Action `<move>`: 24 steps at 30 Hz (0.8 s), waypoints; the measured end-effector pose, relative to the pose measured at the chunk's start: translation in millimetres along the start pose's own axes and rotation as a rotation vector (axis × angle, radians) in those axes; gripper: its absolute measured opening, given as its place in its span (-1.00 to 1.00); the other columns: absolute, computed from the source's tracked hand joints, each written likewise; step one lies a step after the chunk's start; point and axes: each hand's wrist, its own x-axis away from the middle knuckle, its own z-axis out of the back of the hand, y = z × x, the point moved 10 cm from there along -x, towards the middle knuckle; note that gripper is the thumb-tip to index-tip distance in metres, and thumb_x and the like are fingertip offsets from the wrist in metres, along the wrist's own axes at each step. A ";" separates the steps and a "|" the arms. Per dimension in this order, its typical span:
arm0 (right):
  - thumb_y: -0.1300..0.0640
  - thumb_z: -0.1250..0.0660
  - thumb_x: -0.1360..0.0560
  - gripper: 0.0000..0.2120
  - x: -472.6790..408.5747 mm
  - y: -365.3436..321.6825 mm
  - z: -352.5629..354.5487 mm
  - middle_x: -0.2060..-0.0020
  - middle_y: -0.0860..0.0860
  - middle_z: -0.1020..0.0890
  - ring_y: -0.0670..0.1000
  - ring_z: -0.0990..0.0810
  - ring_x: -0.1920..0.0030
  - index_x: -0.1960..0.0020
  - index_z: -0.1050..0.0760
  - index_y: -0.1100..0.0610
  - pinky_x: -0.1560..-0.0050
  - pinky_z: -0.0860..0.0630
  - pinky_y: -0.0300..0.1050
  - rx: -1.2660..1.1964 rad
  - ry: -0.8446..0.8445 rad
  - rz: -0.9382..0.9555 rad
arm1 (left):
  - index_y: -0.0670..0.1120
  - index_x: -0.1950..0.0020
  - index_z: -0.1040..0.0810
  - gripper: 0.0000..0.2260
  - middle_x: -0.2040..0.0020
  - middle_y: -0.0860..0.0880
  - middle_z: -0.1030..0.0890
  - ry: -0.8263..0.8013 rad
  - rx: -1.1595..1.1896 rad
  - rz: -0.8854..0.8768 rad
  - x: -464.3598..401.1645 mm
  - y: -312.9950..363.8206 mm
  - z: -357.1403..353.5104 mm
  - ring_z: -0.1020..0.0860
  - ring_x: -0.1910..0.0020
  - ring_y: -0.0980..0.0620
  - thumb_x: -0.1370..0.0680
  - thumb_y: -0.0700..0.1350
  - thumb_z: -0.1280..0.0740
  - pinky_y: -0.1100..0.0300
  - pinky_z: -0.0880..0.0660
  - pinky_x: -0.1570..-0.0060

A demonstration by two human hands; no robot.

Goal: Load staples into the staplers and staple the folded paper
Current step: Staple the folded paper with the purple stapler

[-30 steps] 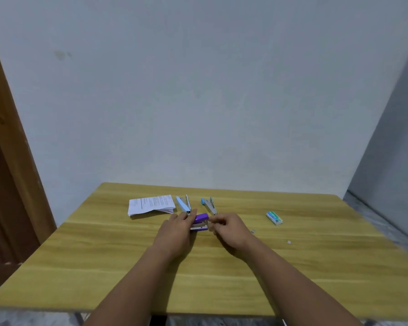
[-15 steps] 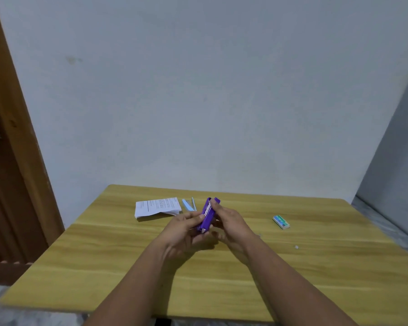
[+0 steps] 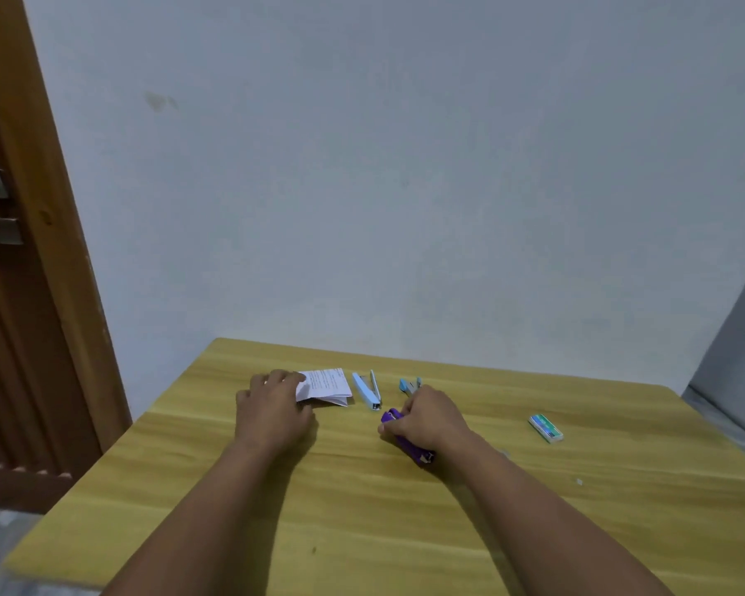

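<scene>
Gripping purple stapler (image 3: 406, 440), left hand (image 3: 276, 412) touching folded paper (image 3: 325, 387)

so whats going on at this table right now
A person is working at a wooden table. Their right hand grips a purple stapler held low over the table, while the left hand reaches onto the folded paper. A light blue stapler lies open beside the paper, a smaller teal one sits just beyond the right hand, and a staple box lies off to the right.
</scene>
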 end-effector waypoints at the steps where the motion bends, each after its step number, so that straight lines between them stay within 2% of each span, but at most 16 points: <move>1: -0.22 -0.59 -0.32 -0.52 -1.5 -4.6 -0.4 0.29 0.02 -0.62 0.01 -0.56 0.26 0.13 -0.67 0.21 0.28 -0.42 -0.07 0.023 -0.002 0.003 | 0.14 -0.48 -0.43 -0.51 -0.49 0.09 -0.43 -0.046 -0.037 -0.037 -4.7 2.6 -6.6 -0.29 -0.50 -0.07 -0.53 0.09 -0.30 -0.08 -0.29 -0.35; 3: -0.22 -0.60 -0.32 -0.53 -4.6 -13.4 -2.1 0.29 0.00 -0.62 0.00 -0.56 0.27 0.13 -0.66 0.19 0.32 -0.41 -0.11 0.045 -0.011 0.015 | 0.17 -0.50 -0.40 -0.51 -0.55 0.10 -0.37 -0.111 -0.102 -0.097 -13.3 7.1 -15.9 -0.26 -0.55 -0.04 -0.56 0.11 -0.28 -0.07 -0.26 -0.40; 4: -0.21 -0.60 -0.32 -0.55 -6.3 -16.5 -3.4 0.31 -0.01 -0.60 -0.01 -0.55 0.28 0.15 -0.64 0.17 0.34 -0.39 -0.12 0.052 -0.020 0.021 | 0.17 -0.47 -0.43 -0.56 -0.52 0.10 -0.40 -0.125 -0.123 -0.128 -17.4 9.9 -18.8 -0.35 -0.50 -0.03 -0.57 0.09 -0.27 -0.03 -0.32 -0.35; 6: -0.20 -0.60 -0.32 -0.59 -12.8 -19.2 -6.6 0.34 -0.02 -0.58 0.00 -0.54 0.28 0.20 -0.61 0.14 0.35 -0.37 -0.12 0.048 -0.027 0.040 | 0.17 -0.38 -0.48 -0.65 -0.39 0.12 -0.51 -0.127 -0.161 -0.189 -24.0 13.7 -23.1 -0.52 -0.30 -0.02 -0.58 0.04 -0.25 0.07 -0.46 -0.09; 9: -0.19 -0.56 -0.40 -0.63 -16.6 -19.7 -15.7 0.27 0.01 -0.61 0.01 -0.57 0.24 0.16 -0.59 0.11 0.27 -0.42 -0.11 -0.063 -0.077 0.075 | 0.17 -0.39 -0.47 -0.63 -0.29 0.11 -0.54 -0.010 -0.157 -0.258 -24.3 17.7 -12.9 -0.62 -0.11 -0.06 -0.57 0.01 -0.30 0.10 -0.48 0.16; 10: -0.16 -0.52 -0.44 -0.67 -15.1 -20.4 -18.4 0.24 0.01 -0.61 -0.01 -0.56 0.25 0.13 -0.57 0.10 0.26 -0.42 -0.12 -0.143 -0.098 0.074 | 0.15 -0.39 -0.47 -0.61 -0.29 0.12 -0.54 0.048 -0.076 -0.275 -23.8 18.3 -3.9 -0.63 -0.08 -0.08 -0.56 -0.04 -0.33 0.09 -0.48 0.17; 12: -0.06 -0.42 -0.54 -0.77 -11.6 -22.6 -17.5 0.26 0.00 -0.54 -0.06 -0.51 0.37 0.09 -0.50 0.08 0.34 -0.38 -0.17 -0.417 -0.099 0.042 | 0.08 -0.33 -0.53 -0.63 -0.22 0.11 -0.58 0.173 0.262 -0.255 -21.0 15.0 19.4 -0.62 -0.02 -0.08 -0.56 -0.21 -0.30 0.08 -0.50 0.15; 14: 0.00 -0.33 -0.58 -0.82 -12.5 -20.8 -14.9 0.29 0.02 -0.45 -0.03 -0.37 0.45 0.09 -0.44 0.09 0.43 -0.27 -0.19 -0.743 -0.057 -0.067 | 0.02 -0.21 -0.55 -0.68 -0.06 0.03 -0.65 0.191 0.689 -0.083 -22.0 -1.2 32.1 -0.62 0.02 -0.10 -0.56 -0.29 -0.21 0.05 -0.52 0.13; 16: -0.08 -0.39 -0.56 -0.77 -14.9 -22.2 -16.7 0.29 0.04 -0.48 -0.01 -0.32 0.44 0.03 -0.50 0.09 0.43 -0.25 -0.20 -0.978 -0.050 -0.138 | 0.04 -0.19 -0.58 -0.71 -0.05 -0.02 -0.69 0.054 1.071 0.116 -19.3 -8.4 23.5 -0.66 -0.03 -0.12 -0.60 -0.27 -0.22 -0.04 -0.61 0.02; 17: -0.14 -0.46 -0.53 -0.70 -14.7 -26.5 -18.2 0.27 0.05 -0.56 -0.02 -0.34 0.45 0.00 -0.55 0.09 0.45 -0.26 -0.20 -1.056 -0.070 -0.147 | 0.06 -0.22 -0.59 -0.72 -0.08 -0.03 -0.70 -0.029 1.181 0.169 -15.5 -6.8 16.5 -0.68 -0.07 -0.12 -0.62 -0.25 -0.25 -0.12 -0.65 -0.04; 19: -0.20 -0.55 -0.46 -0.62 -12.9 -38.8 -19.4 0.20 0.04 -0.69 -0.02 -0.41 0.45 0.00 -0.63 0.11 0.47 -0.31 -0.20 -1.096 -0.106 -0.087 | 0.06 -0.28 -0.59 -0.72 -0.14 -0.07 -0.71 -0.162 1.245 0.173 -5.2 2.6 9.5 -0.70 -0.09 -0.14 -0.64 -0.21 -0.28 -0.20 -0.65 -0.06; 21: -0.02 -0.59 -0.48 -0.72 -8.1 -52.4 -22.7 0.16 0.04 -0.74 -0.01 -0.52 0.39 -0.01 -0.65 0.16 0.45 -0.39 -0.17 -1.154 -0.136 -0.011 | 0.05 -0.32 -0.57 -0.72 -0.15 -0.07 -0.72 -0.272 1.242 0.128 4.8 12.4 1.9 -0.71 -0.08 -0.14 -0.66 -0.22 -0.27 -0.17 -0.66 -0.05; 23: 0.24 -0.53 -0.50 -0.84 -8.5 -54.2 -26.9 0.09 0.14 -0.76 0.03 -0.62 0.32 -0.07 -0.67 0.22 0.40 -0.50 -0.16 -1.211 -0.132 0.004 | 0.04 -0.33 -0.55 -0.72 -0.16 -0.08 -0.72 -0.348 1.268 0.116 11.8 16.3 -7.0 -0.71 -0.10 -0.16 -0.68 -0.23 -0.26 -0.16 -0.65 -0.06; 24: 0.30 -0.52 -0.49 -0.83 -10.1 -51.7 -28.7 0.07 0.19 -0.76 0.06 -0.62 0.30 -0.08 -0.67 0.24 0.36 -0.53 -0.12 -1.209 -0.117 0.008 | 0.04 -0.34 -0.55 -0.71 -0.17 -0.10 -0.72 -0.369 1.297 0.118 13.3 14.5 -11.4 -0.70 -0.11 -0.19 -0.68 -0.24 -0.26 -0.20 -0.64 -0.08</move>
